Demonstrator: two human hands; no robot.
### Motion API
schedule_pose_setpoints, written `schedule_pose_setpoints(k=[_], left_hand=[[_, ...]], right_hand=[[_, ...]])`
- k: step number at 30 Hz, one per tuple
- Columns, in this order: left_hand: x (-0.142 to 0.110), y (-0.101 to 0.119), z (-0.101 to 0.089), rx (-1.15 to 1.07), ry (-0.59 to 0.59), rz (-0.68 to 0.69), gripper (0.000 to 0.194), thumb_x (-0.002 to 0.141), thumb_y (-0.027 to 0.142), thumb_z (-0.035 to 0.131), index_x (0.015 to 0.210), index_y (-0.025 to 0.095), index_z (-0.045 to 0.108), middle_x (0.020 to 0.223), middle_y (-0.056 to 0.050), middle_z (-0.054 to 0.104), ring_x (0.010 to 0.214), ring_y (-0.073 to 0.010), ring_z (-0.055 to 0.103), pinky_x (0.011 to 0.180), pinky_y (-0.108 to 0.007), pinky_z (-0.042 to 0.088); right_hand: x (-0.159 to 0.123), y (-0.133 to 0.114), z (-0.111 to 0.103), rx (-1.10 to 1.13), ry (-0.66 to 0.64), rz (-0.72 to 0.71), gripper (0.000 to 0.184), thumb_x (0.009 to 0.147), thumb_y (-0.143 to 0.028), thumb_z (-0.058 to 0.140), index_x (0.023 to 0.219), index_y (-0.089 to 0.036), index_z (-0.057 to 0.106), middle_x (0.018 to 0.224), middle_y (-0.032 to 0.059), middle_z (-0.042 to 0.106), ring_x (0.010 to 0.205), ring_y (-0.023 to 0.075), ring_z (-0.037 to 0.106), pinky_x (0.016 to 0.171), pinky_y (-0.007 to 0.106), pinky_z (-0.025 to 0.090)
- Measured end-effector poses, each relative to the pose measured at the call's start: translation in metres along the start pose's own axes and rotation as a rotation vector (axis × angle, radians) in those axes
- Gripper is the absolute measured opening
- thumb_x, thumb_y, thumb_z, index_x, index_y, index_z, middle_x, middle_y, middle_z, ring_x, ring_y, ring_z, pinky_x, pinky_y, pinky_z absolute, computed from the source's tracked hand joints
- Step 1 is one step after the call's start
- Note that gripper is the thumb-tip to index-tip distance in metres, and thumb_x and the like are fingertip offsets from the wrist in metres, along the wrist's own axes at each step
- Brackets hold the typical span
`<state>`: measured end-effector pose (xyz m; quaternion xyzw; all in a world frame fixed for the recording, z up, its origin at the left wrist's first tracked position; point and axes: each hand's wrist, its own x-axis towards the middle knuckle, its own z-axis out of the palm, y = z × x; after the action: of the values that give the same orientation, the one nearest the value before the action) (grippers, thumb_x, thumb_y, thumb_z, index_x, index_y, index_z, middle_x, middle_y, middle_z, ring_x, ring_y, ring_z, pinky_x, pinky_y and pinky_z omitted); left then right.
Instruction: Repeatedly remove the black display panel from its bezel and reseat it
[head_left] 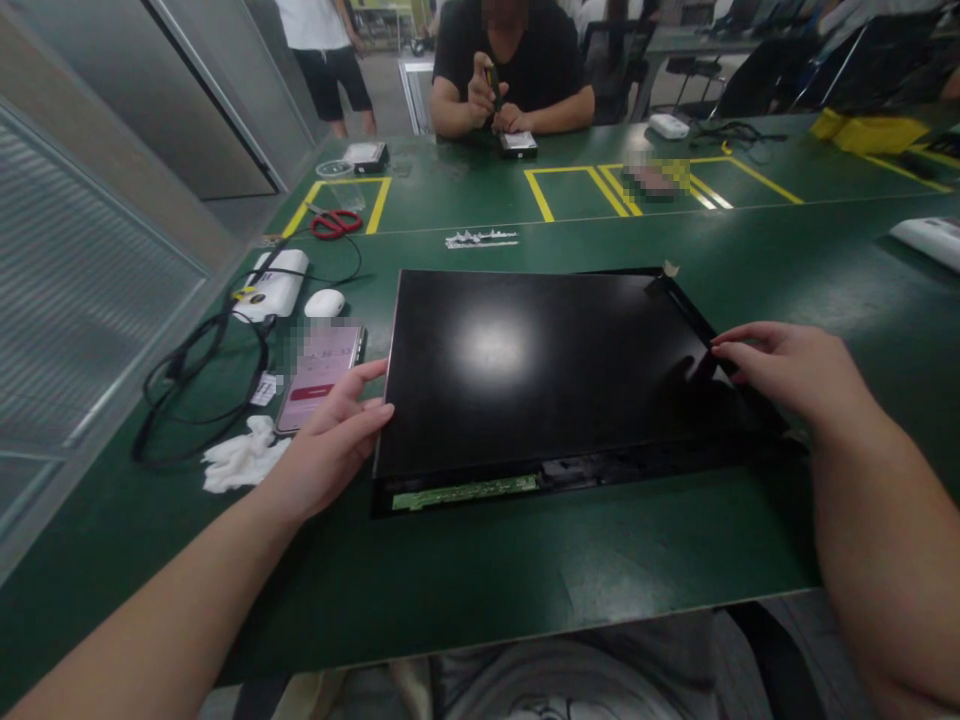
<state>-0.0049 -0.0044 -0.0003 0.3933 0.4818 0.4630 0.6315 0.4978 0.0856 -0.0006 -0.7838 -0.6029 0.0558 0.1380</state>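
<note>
A large black display panel [540, 365] lies flat on the green table [525, 560], its lower edge showing a green circuit strip [465, 492]. My left hand [334, 435] rests at the panel's left edge, fingers stretched out and touching it. At the right edge my right hand [784, 365] has its fingertips on the black frame strip [694, 315] that stands slightly off the panel. Neither hand grips anything.
Left of the panel lie a phone [322, 372], a crumpled white cloth [244, 455], a black cable loop [202, 385], a white mouse [325, 302] and red scissors [335, 223]. A person in black [510, 70] works across the table.
</note>
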Motion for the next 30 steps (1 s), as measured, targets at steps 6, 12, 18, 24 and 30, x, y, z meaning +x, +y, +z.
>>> schedule_pose_setpoints(k=[6,12,18,24,30], left_hand=[[0.003,-0.005,0.000,0.115,0.066,0.189,0.046,0.086,0.035,0.093,0.129,0.027,0.079,0.141,-0.010,0.078,0.139,-0.0366,0.067,0.110,-0.042,0.058],[0.007,-0.008,-0.009,0.448,0.160,0.258,0.044,0.080,0.037,0.096,0.121,0.024,0.084,0.169,-0.013,0.053,0.166,-0.0397,0.037,0.135,-0.054,0.028],[0.011,-0.016,-0.015,0.510,0.110,0.223,0.051,0.081,0.043,0.094,0.126,0.023,0.083,0.171,-0.016,0.046,0.164,-0.0414,0.039,0.135,-0.058,0.028],[0.015,-0.020,-0.023,0.677,0.073,0.286,0.049,0.086,0.044,0.089,0.131,0.025,0.083,0.170,-0.015,0.049,0.165,-0.0423,0.037,0.136,-0.060,0.026],[0.016,-0.021,-0.028,0.909,0.024,0.320,0.057,0.095,0.051,0.074,0.145,0.022,0.074,0.173,-0.018,0.045,0.163,-0.0438,0.040,0.131,-0.065,0.036]], right_hand=[[0.001,-0.004,-0.005,0.083,-0.065,0.136,0.029,0.077,-0.046,0.065,0.092,-0.030,0.083,0.064,0.0018,0.074,0.077,0.0320,0.076,0.078,0.046,0.052],[-0.002,-0.014,-0.010,0.120,-0.094,0.257,0.021,0.080,-0.041,0.069,0.093,-0.030,0.082,0.063,0.0023,0.071,0.079,0.0305,0.076,0.086,0.046,0.054],[-0.004,-0.019,-0.011,0.309,-0.066,0.335,0.017,0.072,-0.035,0.071,0.085,-0.028,0.079,0.071,0.0062,0.075,0.072,0.0284,0.071,0.083,0.047,0.055],[-0.010,-0.030,-0.016,0.489,0.001,0.382,0.016,0.063,-0.029,0.066,0.076,-0.025,0.075,0.086,0.0118,0.081,0.062,0.0222,0.063,0.059,0.038,0.052],[-0.018,-0.045,-0.025,0.569,0.010,0.401,0.017,0.057,-0.025,0.065,0.072,-0.023,0.073,0.078,0.0086,0.078,0.056,0.0174,0.058,0.047,0.029,0.046]])
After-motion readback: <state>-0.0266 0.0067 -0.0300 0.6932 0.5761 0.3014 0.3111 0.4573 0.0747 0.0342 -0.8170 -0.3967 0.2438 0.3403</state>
